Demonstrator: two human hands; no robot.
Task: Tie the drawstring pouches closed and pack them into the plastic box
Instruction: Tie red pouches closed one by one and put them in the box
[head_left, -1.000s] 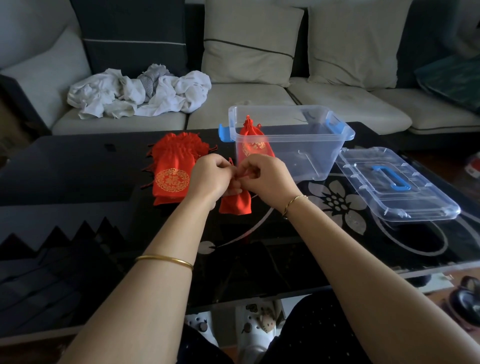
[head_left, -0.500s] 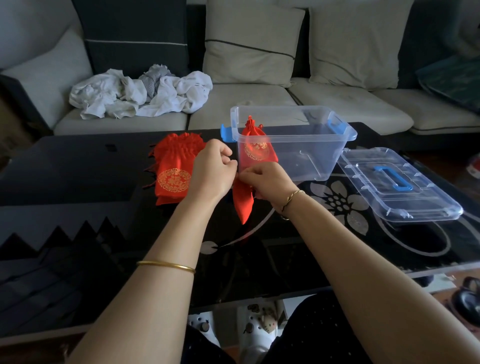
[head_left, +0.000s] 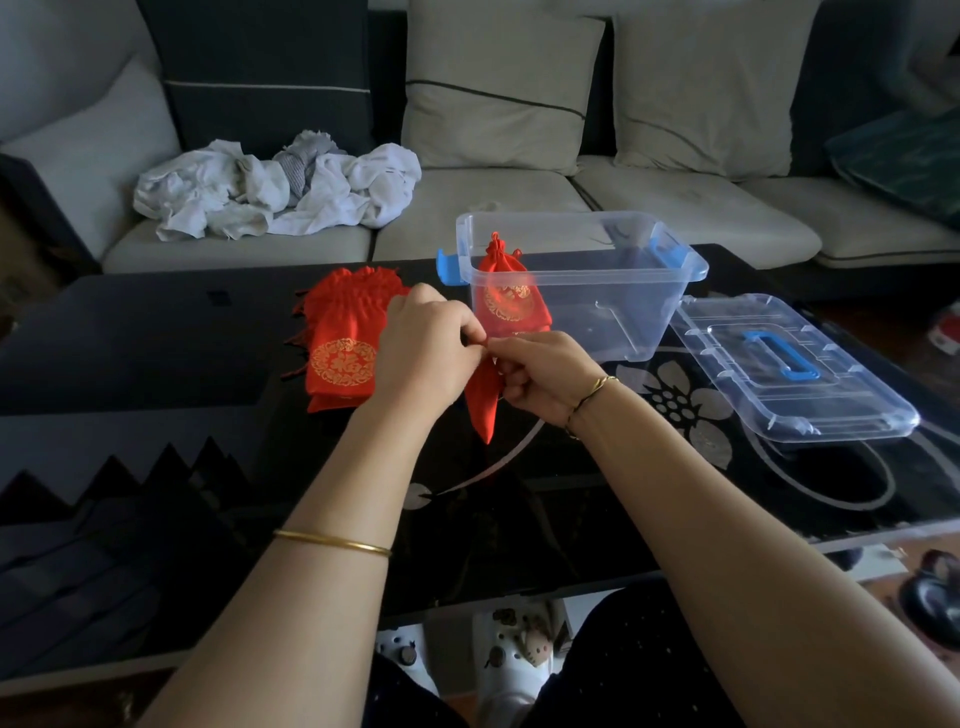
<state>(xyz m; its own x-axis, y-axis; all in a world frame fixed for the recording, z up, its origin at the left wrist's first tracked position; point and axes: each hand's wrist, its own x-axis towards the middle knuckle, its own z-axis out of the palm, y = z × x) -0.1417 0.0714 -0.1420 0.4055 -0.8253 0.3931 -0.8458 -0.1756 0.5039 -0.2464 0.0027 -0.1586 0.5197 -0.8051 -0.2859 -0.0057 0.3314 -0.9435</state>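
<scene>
A red drawstring pouch (head_left: 482, 406) hangs between my hands above the dark table, its bottom corner pointing down. My left hand (head_left: 423, 351) pinches its string at the top, and my right hand (head_left: 540, 375) grips the gathered neck from the right. A stack of flat red pouches with gold emblems (head_left: 345, 340) lies on the table just left of my left hand. Behind my hands stands the clear plastic box (head_left: 602, 291) with blue latches; one tied red pouch (head_left: 503, 296) leans upright against its left wall inside.
The box's clear lid (head_left: 789, 369) with a blue handle lies on the table at the right. The glass table (head_left: 156, 364) stretches to the left. A sofa behind holds a heap of white cloth (head_left: 275, 192) and cushions.
The pouch was lifted off the table and now hangs with its corner down. My left hand rose to the string at its top while my right hand stayed at the neck.
</scene>
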